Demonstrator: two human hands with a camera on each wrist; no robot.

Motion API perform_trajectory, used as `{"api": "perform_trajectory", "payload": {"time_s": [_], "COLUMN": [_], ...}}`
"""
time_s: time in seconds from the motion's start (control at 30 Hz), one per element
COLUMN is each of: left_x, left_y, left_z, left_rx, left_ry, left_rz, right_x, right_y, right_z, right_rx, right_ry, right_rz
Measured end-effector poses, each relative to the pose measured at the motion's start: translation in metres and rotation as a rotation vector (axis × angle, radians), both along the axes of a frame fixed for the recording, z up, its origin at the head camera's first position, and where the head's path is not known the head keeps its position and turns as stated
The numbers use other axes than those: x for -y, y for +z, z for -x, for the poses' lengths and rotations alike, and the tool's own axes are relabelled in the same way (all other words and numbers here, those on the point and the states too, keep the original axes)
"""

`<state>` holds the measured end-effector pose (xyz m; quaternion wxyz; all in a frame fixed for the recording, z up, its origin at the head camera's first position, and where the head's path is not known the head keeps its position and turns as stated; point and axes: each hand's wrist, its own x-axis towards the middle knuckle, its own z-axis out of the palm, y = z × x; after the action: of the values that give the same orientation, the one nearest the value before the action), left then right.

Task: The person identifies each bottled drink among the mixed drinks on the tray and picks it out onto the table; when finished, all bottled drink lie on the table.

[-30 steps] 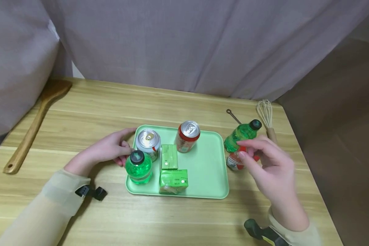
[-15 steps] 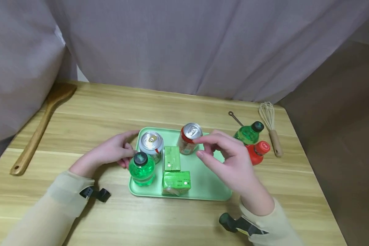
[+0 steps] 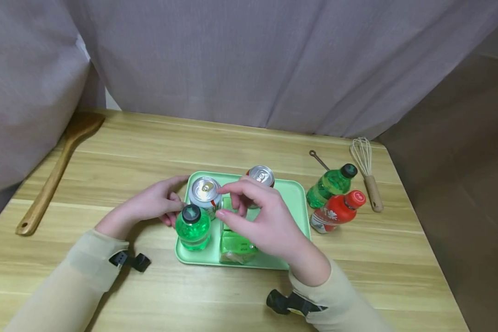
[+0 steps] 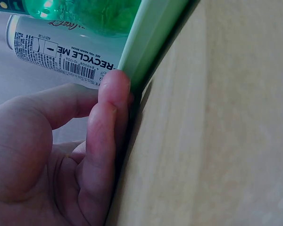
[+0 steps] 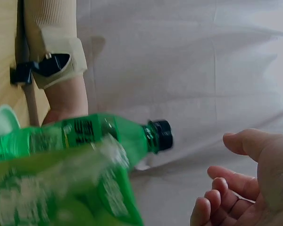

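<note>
A pale green tray (image 3: 295, 196) carries a silver can (image 3: 203, 196), a red-topped cola can (image 3: 263, 174), a green bottle (image 3: 193, 230) and two green drink cartons (image 3: 234, 249). At the tray's left side my left hand (image 3: 153, 203) pinches the rim, its fingertips (image 4: 114, 87) low beside the silver can (image 4: 61, 52) in the left wrist view. My right hand (image 3: 269, 221) hovers over the tray, thumb and index finger apart and holding nothing. It hides most of the cola can and part of the cartons. In the right wrist view, a carton (image 5: 56, 193) and the bottle (image 5: 118, 136) lie beyond its fingers.
Right of the tray stand another green bottle (image 3: 329, 186) and a red bottle (image 3: 334, 212). A whisk (image 3: 369, 182) and a thin dark handle with a ring end (image 3: 318, 160) lie behind them. A wooden spatula (image 3: 58, 170) lies at the far left. A grey curtain (image 3: 232, 69) hangs behind the table.
My right hand has swept left from beside the red bottle to above the tray, near the silver can. The bottles at the right are now uncovered. My left hand keeps its place at the rim.
</note>
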<state>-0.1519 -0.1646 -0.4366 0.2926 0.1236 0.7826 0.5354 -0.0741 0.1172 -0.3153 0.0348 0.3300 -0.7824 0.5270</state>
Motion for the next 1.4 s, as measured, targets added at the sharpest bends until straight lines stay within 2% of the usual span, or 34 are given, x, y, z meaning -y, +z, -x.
{"api": "perform_trajectory", "payload": {"time_s": [0.47,0.8,0.97,1.4], "left_x": [0.000,0.000,0.000,0.000], "left_y": [0.001,0.003,0.001,0.002], "left_z": [0.001,0.001,0.001,-0.002], "left_rx": [-0.005,-0.009,0.003,-0.008], "left_ry": [-0.002,-0.006,-0.003,0.000], "left_rz": [-0.002,-0.004,-0.004,0.003], "right_x": [0.032,0.038,0.041,0.042], "right_y": [-0.016,-0.025,-0.030,-0.036], "right_z": [0.000,-0.003,-0.003,-0.005], "right_rx": [-0.021,-0.035,-0.037,-0.137], "right_ry": [0.007,0.011,-0.004,-0.030], "right_rz": [-0.183,-0.219,-0.235,-0.281]}}
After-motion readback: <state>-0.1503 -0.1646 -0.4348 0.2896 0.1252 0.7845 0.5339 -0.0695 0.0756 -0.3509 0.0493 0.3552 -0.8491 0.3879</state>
